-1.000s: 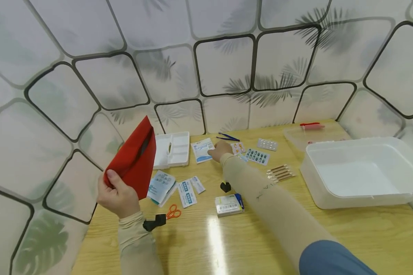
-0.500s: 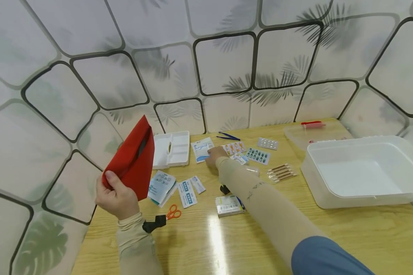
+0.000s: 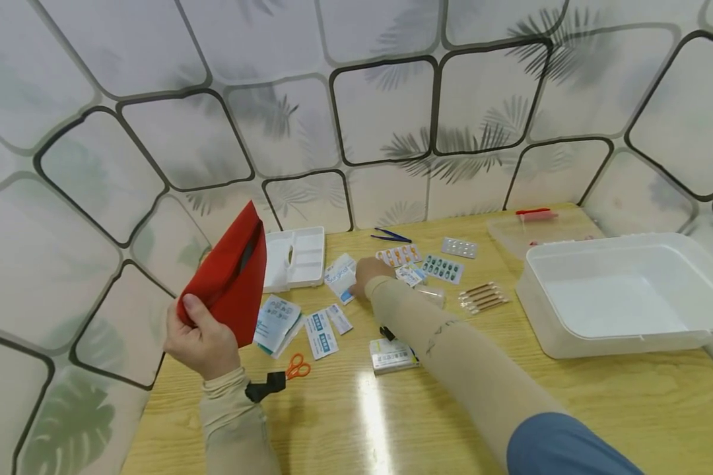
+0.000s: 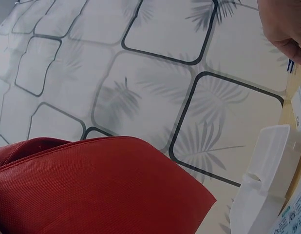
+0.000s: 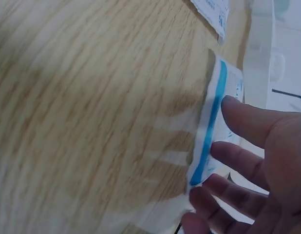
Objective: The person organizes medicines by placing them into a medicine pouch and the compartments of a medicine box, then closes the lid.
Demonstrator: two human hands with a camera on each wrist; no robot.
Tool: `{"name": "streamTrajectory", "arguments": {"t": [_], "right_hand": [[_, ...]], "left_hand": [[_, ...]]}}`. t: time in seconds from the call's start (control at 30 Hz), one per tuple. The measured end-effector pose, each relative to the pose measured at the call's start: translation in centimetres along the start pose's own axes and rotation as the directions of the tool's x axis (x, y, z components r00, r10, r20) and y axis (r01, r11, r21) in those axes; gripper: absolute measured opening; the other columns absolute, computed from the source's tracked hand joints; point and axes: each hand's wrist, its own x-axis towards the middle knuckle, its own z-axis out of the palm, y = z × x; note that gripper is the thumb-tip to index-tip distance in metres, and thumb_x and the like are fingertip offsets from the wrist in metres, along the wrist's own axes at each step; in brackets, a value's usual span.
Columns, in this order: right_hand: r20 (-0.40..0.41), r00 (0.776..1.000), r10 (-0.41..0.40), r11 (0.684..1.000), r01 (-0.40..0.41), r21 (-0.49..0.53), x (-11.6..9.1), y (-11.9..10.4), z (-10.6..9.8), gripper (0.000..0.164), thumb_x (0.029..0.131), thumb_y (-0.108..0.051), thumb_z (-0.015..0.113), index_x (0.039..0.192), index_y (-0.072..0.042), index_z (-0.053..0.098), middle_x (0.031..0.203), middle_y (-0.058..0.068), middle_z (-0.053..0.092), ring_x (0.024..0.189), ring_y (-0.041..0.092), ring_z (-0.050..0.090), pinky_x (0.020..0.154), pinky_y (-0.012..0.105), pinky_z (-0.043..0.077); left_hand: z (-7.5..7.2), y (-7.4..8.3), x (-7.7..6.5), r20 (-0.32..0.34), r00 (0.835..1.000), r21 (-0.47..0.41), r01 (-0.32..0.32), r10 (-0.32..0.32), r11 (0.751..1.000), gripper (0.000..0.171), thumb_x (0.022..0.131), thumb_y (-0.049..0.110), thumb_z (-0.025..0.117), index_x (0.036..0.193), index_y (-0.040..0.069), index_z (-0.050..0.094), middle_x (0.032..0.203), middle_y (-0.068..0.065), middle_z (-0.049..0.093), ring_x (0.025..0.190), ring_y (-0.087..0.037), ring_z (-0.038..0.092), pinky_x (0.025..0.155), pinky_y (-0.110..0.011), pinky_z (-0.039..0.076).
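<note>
My left hand (image 3: 204, 340) grips the lower corner of a red zip pouch (image 3: 228, 280), held above the table's left side. In the left wrist view, the pouch (image 4: 106, 185) shows its zip along the top and hides most of the hand. My right hand (image 3: 371, 274) is at a white and blue packet (image 3: 339, 274) printed "Surgical", which lies on the table. In the right wrist view, thumb and forefinger touch the face of the packet (image 5: 216, 117) beside its blue stripe. The other fingers (image 5: 204, 195) are spread near its end.
A white divided case (image 3: 305, 254) stands behind. Blue tweezers (image 3: 392, 235), blister packs (image 3: 442, 268) and cotton swabs (image 3: 483, 298) lie rightward, before a white bin (image 3: 618, 290). Nearer are flat packets (image 3: 322, 335), orange scissors (image 3: 298, 366) and a small box (image 3: 392, 356).
My right hand has come slightly nearer and to the left. The Surgical packet has turned and slid toward me. The left hand and red pouch have hardly moved.
</note>
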Motion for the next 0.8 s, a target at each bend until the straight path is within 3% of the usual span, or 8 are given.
{"name": "streamTrajectory", "arguments": {"t": [0.1, 0.2, 0.37, 0.47, 0.67, 0.8], "right_hand": [[-0.006, 1.0, 0.021, 0.998, -0.022, -0.066, -0.3, -0.5, 0.0, 0.043, 0.08, -0.048, 0.074, 0.104, -0.012, 0.07, 0.106, 0.005, 0.067, 0.092, 0.024, 0.063, 0.075, 0.04, 0.054], [-0.002, 0.999, 0.044, 0.995, -0.044, -0.086, -0.3, -0.6, 0.3, 0.045, 0.081, -0.045, 0.075, 0.112, -0.013, 0.069, 0.114, 0.007, 0.064, 0.103, 0.026, 0.06, 0.083, 0.043, 0.052], [0.006, 0.997, 0.081, 0.997, -0.08, -0.022, -0.4, -0.5, 0.5, 0.061, 0.08, -0.038, 0.078, 0.127, -0.006, 0.057, 0.121, 0.012, 0.059, 0.11, 0.029, 0.057, 0.088, 0.045, 0.05], [0.033, 0.995, 0.096, 0.995, -0.097, 0.037, -0.6, -0.3, 0.5, 0.062, 0.08, -0.036, 0.078, 0.127, -0.004, 0.055, 0.123, 0.013, 0.06, 0.109, 0.03, 0.059, 0.088, 0.044, 0.05], [0.093, 0.993, 0.071, 0.989, -0.082, 0.121, -1.2, 0.3, 0.1, 0.047, 0.087, -0.026, 0.07, 0.126, -0.004, 0.058, 0.123, 0.012, 0.06, 0.101, 0.026, 0.059, 0.084, 0.039, 0.05], [0.069, 0.997, 0.043, 0.975, -0.057, 0.215, -1.5, 0.8, -0.4, 0.035, 0.091, -0.014, 0.057, 0.123, 0.002, 0.058, 0.118, 0.015, 0.06, 0.093, 0.027, 0.057, 0.077, 0.037, 0.05]], "left_hand": [[0.0, 0.0, 0.0, 0.009, 1.0, 0.001, -0.009, 0.009, 1.0, 0.025, 0.095, 0.016, 0.057, 0.102, -0.004, 0.072, 0.089, 0.001, 0.069, 0.081, -0.011, 0.06, 0.076, -0.023, 0.049], [0.0, 0.1, -0.1, 0.011, 1.0, 0.001, -0.019, 0.019, 1.0, 0.025, 0.095, 0.015, 0.057, 0.101, -0.005, 0.071, 0.089, 0.001, 0.069, 0.08, -0.01, 0.06, 0.075, -0.022, 0.049], [-0.1, 0.3, -0.1, 0.016, 0.999, -0.009, -0.04, 0.04, 0.999, 0.025, 0.095, 0.014, 0.058, 0.1, -0.006, 0.071, 0.088, 0.002, 0.068, 0.079, -0.01, 0.06, 0.075, -0.022, 0.049], [-0.2, 0.4, -0.2, 0.018, 0.999, -0.015, -0.051, 0.052, 0.999, 0.024, 0.095, 0.014, 0.058, 0.099, -0.006, 0.072, 0.087, 0.003, 0.068, 0.079, -0.01, 0.06, 0.074, -0.021, 0.049], [-0.2, 0.6, -0.3, 0.025, 0.998, -0.014, -0.052, 0.053, 0.999, 0.025, 0.095, 0.015, 0.058, 0.099, -0.005, 0.072, 0.088, -0.003, 0.07, 0.081, -0.009, 0.062, 0.076, -0.022, 0.05], [-0.1, 0.8, -0.3, 0.037, 0.998, -0.011, -0.052, 0.052, 0.999, 0.027, 0.095, 0.017, 0.058, 0.097, -0.006, 0.071, 0.087, -0.003, 0.07, 0.08, -0.009, 0.062, 0.076, -0.021, 0.05]]}}
